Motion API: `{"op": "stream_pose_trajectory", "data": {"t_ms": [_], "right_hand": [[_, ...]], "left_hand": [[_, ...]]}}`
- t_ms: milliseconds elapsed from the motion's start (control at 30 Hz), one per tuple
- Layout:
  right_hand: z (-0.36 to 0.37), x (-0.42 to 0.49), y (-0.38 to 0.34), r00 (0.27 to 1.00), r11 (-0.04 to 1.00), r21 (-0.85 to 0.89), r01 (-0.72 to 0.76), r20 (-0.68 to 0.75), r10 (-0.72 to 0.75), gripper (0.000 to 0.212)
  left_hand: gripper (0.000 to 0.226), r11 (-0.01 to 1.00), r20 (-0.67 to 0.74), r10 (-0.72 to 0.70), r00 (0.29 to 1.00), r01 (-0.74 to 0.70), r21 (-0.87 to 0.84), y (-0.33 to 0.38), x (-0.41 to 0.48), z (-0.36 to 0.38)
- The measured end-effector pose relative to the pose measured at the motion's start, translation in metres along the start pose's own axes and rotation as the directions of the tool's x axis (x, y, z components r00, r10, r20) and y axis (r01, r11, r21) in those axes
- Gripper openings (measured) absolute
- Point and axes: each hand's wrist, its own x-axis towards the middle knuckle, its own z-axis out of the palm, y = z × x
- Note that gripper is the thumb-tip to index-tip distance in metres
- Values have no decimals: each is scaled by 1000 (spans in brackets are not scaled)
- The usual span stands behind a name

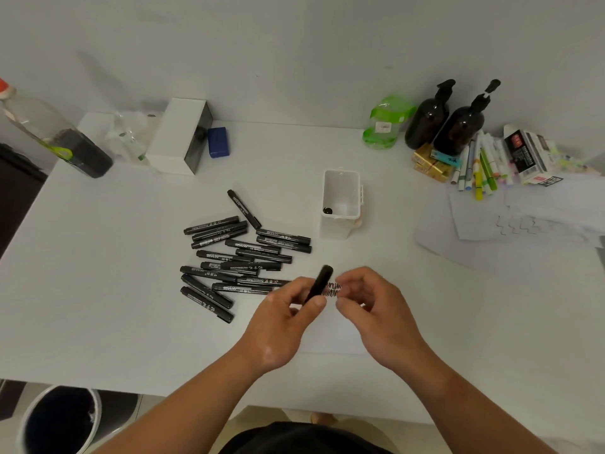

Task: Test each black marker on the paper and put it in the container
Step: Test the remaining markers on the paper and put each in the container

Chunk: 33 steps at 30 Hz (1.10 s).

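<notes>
Black plastic marker (319,283), blurred, stands tilted in the left hand (288,322), whose thumb and fingers are curled round its lower half. Its upper end points away from the person, above the white sheet of paper (327,337). Just beside it, the right hand (376,312) has thumb and forefinger drawn together near the marker. Whether they pinch a cap or nothing I cannot tell.

Two short rows of dark zigzag scribbles (334,289) lie on the paper between the hands. The step in hand looks like either uncapping for a test or recapping after one; the tip is hidden, so I cannot say which.

Further back on the white bench (131,306) stands the tall white translucent plastic container (337,229), upright, with one dark marker end (327,210) showing at its bottom. Left of the paper lies a loose pile of black markers (235,260) yet to be tested, so the task seems barely begun.

The next move probably calls for a closed cap, then a reach forward over the paper to drop the marker into the container's narrow mouth without tipping it.
</notes>
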Motion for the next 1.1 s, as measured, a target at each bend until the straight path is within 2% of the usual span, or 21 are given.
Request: {"op": "stream_pose_trajectory", "data": {"t_ms": [33, 100, 267, 500, 633, 733, 900, 1000, 1100], "right_hand": [[-3, 1, -3, 999, 1000, 21, 19, 49, -20, 21], [-5, 3, -6, 989, 997, -45, 69, 131, -62, 23], [-9, 13, -9, 983, 941, -298, 164, 125, -132, 4], [-81, 61, -48, 949, 894, -391, 221, -125, -289, 5], [-99, 89, -71, 899, 766, -592, 250, -152, -411, 5], [-89, 111, -77, 881, 664, -708, 241, -128, -456, 14], [-58, 147, -70, 928, 476, -864, 163, -30, -372, 16], [-41, 161, -59, 961, 443, -888, 120, -8, -276, 20], [-29, 172, -48, 989, 463, -881, 93, 27, -148, 23]], "left_hand": [[13, 998, 37, 19, 999, -21, 56, -4, -1, -1], [14, 986, 96, 46, 994, -61, 153, -11, -3, -3], [8, 970, 199, 21, 980, -68, 233, -21, 2, -8], [11, 930, 3, -167, 986, 156, 332, -54, 1, -33], [9, 928, -32, -222, 974, 221, 300, -66, -5, -39], [8, 932, -41, -238, 970, 240, 271, -68, -8, -41], [8, 932, -46, -252, 967, 255, 257, -75, -10, -47], [8, 931, -63, -262, 963, 270, 247, -81, -13, -52], [8, 922, -77, -283, 956, 293, 252, -86, -17, -59]]}}
